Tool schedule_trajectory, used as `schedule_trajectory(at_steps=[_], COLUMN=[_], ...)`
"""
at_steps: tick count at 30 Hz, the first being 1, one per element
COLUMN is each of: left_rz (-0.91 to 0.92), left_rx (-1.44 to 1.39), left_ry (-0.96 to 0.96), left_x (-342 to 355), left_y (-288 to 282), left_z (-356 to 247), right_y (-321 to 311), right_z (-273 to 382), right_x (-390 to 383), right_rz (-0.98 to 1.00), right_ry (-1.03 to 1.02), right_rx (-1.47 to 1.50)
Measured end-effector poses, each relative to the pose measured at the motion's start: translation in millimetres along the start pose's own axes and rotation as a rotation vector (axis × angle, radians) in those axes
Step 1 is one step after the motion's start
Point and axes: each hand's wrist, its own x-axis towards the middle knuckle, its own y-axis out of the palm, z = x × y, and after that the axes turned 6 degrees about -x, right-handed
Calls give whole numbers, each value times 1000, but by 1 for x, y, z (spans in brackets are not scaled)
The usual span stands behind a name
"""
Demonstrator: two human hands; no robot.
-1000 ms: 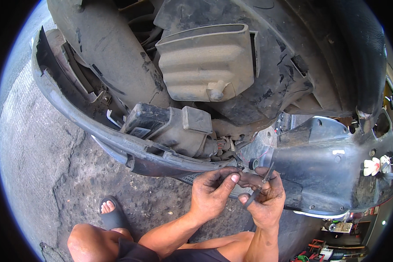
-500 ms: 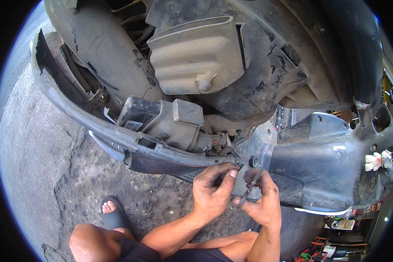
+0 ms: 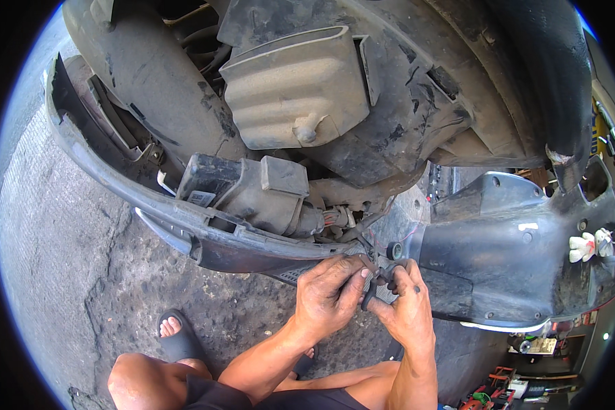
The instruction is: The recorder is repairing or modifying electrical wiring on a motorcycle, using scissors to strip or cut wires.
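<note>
Both my hands work close together at the lower end of a dirty scooter's plastic bodywork. My left hand (image 3: 329, 290) is closed, thumb against forefinger. At its fingertips is a thin dark piece, wire-like, that I cannot make out fully. Just right of it, my right hand (image 3: 408, 301) grips a slim dark strip (image 3: 370, 295), which curves down beside the thumb. Its kind does not show. Behind the fingers lie a grey ribbed grille (image 3: 385, 294) and a small round black fitting (image 3: 394, 251). Farther up, a wire bundle (image 3: 333, 219) enters a dusty black housing (image 3: 266, 198).
A ribbed dusty box (image 3: 297, 89) sits above the hands. A long black trim panel (image 3: 130, 178) curves along the left. On the right is a wide black panel (image 3: 506, 260) with a small white plush toy (image 3: 582, 247). My sandalled foot (image 3: 178, 335) rests on rough ground.
My right hand has come closer to the left one, and the dark strip in it has swung toward the left fingertips. The view has shifted slightly.
</note>
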Motion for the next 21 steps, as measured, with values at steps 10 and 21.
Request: schedule_trajectory(at_steps=[10,21], left_rz=[-6,-237], left_rx=[11,-351], left_ry=[-13,-421], left_x=[-1,-16], left_y=[1,15], left_z=[2,-4], right_y=[-5,12], right_z=[5,-76], right_x=[1,-12], right_rz=[40,170], right_ry=[42,234], right_rx=[180,-81])
